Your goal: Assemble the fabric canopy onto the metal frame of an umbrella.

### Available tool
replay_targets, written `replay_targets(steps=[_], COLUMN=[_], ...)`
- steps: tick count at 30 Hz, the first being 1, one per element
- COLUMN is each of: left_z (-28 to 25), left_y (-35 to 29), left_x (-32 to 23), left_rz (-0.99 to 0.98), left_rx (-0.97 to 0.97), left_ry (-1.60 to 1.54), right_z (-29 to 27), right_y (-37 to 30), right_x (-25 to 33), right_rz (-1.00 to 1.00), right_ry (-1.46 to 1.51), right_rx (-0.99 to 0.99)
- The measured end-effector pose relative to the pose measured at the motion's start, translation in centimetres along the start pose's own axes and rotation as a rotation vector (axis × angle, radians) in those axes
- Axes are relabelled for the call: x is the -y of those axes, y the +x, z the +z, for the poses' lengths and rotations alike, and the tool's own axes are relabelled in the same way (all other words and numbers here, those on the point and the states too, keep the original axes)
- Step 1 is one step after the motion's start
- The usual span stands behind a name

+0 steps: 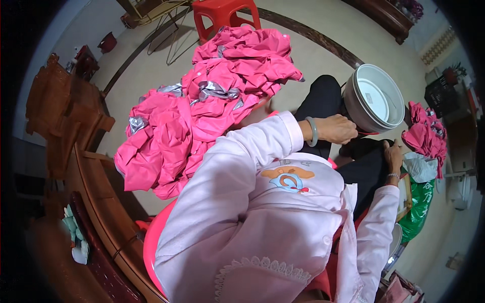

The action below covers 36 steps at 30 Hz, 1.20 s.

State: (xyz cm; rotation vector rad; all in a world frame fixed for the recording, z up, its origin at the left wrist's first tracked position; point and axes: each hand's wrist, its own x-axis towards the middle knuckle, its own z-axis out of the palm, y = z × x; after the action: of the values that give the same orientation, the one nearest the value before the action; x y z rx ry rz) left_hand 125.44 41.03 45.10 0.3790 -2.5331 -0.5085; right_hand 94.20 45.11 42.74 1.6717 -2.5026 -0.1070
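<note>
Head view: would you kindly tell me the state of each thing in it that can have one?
Left hand, fingers curled; any hold unclear
Right hand, by the dark trousers; grip unclear
Bucket, open-topped
Large pink pile, crumpled, heaped
Small pink pile, crumpled
Stool, upright
Bangle, worn

Head-worn fisheye — close above torso (288, 237), facing down; lap (322, 93), floor (146, 70) beyond.

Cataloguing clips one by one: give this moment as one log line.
left hand: curled, near white bucket | right hand: at dark trousers | pink fabric: heaped at left
</note>
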Motion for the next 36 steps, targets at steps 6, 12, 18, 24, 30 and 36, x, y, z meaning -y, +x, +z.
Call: replay_targets(steps=[6, 12, 18, 24, 30, 36], left_z=[1.1, 1.5, 2.2, 2.1, 2.2, 2.5], left_y=[-1.3, -1.1, -1.4, -1.5, -1.5, -1.3], left_x=[1.0, 0.7, 0.7, 0.1, -0.1, -0.3], left_rz=[-0.111, -0.082, -0.064, -0.051, -0.049, -0.047], left_rx=[0.298, 0.369, 0.358, 0.373, 0.353, 0.474], left_ry=[0.162, 0.160, 0.211, 0.199, 0.220, 0.244], right_z=[-2.6, -2.1, -0.4, -0.9, -1.6, -1.4], right_y=[-0.6, -0.3, 0.4, 0.4, -0.2, -0.2], right_x=[1.7, 1.4, 0.7, 0.8, 1.3, 0.8], right_rz=[0.066, 0.084, 0.088, 0.120, 0.138, 0.128], right_ry=[0.017, -0.015, 0.010, 0.024, 0.056, 0.070], right_rx=[0.102, 0.079, 0.030, 0.093, 0.088, 0.058])
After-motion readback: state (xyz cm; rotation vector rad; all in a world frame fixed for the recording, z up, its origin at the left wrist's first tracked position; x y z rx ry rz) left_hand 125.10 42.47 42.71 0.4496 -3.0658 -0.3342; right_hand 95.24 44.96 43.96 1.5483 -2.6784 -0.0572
